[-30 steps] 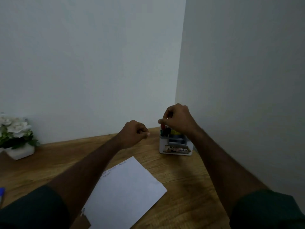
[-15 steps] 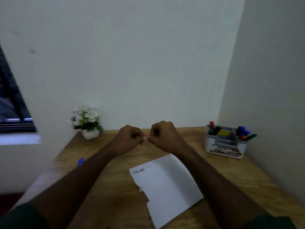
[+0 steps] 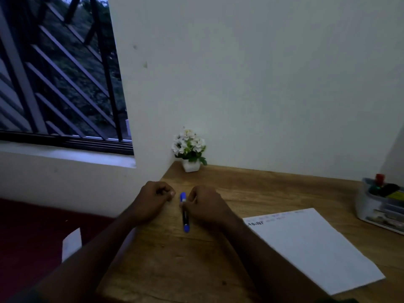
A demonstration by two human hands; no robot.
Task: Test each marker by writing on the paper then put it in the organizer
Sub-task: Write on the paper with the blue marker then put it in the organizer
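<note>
A blue marker (image 3: pixel 185 224) with a dark barrel lies on the wooden table (image 3: pixel 175 259) near its left edge, pointing away from me. My right hand (image 3: pixel 205 204) is curled at the marker's right side, with its fingertips closed on the upper barrel just below the cap. Just left of the marker is my left hand (image 3: pixel 153 199), a loose fist holding nothing. The white paper (image 3: pixel 310 248) lies to the right, with small writing along its top edge. The white organizer (image 3: pixel 367 206) stands at the far right edge and holds several markers.
A small white pot of white flowers (image 3: pixel 191 166) stands in the table's back left corner against the wall. The table's left edge drops to a dark red floor, where a white object (image 3: pixel 72 243) stands. A barred window (image 3: pixel 54 84) is at the upper left.
My view has swung left, away from the organizer. My right hand left the organizer, met the left over the paper, and both hands now sit at the blue marker on the table's left side.
</note>
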